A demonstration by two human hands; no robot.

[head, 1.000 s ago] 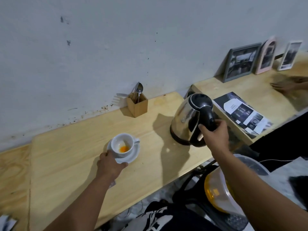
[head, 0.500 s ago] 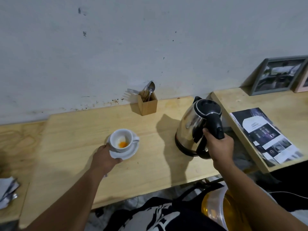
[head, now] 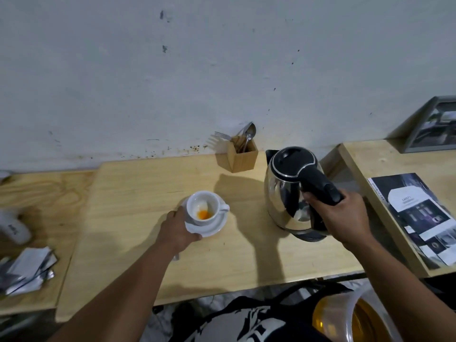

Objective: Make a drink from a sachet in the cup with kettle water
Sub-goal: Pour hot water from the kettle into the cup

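The left hand [head: 176, 230] grips the near-left rim of the saucer [head: 209, 227], fingers curled under its edge. The white cup [head: 203, 211] stands on that saucer just beyond the hand, with orange powder [head: 204, 214] in its bottom. The right hand [head: 345, 215] is closed around the black handle of the steel kettle [head: 286, 193], which sits upright on the wooden table [head: 138, 183], directly ahead of that hand and well to the right of the cup. Empty sachets [head: 27, 270] lie far left of the left hand
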